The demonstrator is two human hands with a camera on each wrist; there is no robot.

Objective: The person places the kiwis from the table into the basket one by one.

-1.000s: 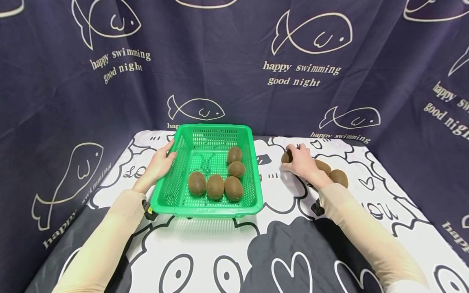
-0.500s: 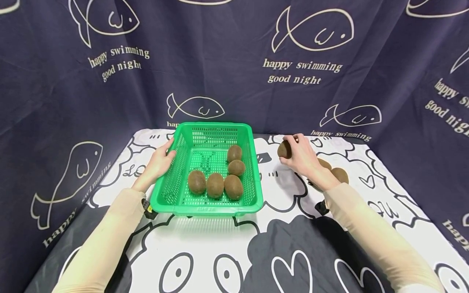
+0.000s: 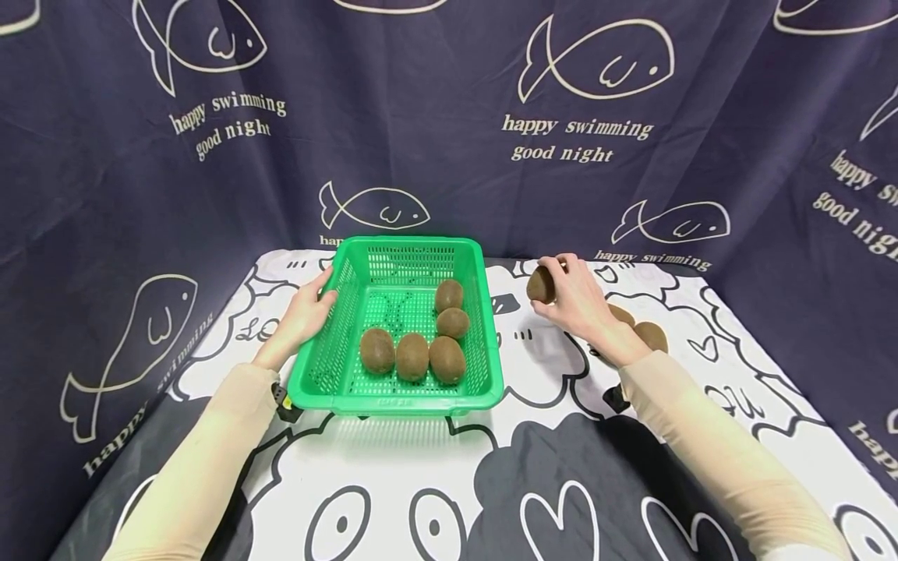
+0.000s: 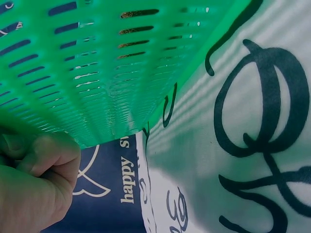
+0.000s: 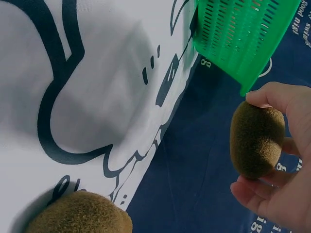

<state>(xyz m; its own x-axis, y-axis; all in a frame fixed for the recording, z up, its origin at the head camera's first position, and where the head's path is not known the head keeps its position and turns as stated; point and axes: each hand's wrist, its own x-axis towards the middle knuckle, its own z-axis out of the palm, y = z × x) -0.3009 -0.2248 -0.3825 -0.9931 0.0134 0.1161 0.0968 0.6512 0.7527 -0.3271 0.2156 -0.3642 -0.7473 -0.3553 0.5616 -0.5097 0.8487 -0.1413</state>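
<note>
My right hand (image 3: 577, 302) grips a brown fuzzy kiwi (image 3: 540, 285) between thumb and fingers, to the right of the basket. In the right wrist view the kiwi (image 5: 256, 140) is held above the cloth, its ends pinched by the thumb and fingertips. My left hand (image 3: 309, 310) holds the left rim of a green plastic basket (image 3: 421, 403); the left wrist view shows its curled fingers (image 4: 51, 150) at the basket's slotted wall (image 4: 112, 82). Inside the basket several kiwis (image 3: 412, 357) lie along the front and right side.
Two more kiwis (image 3: 651, 336) lie on the cloth by my right wrist, one partly hidden by it. A black and white patterned cloth (image 3: 379, 460) covers the table. Behind it hangs a dark blue curtain (image 3: 449, 117) with fish drawings.
My right hand has raised the kiwi off the cloth and shifted it slightly left. The left hand, basket and kiwis in it have stayed put.
</note>
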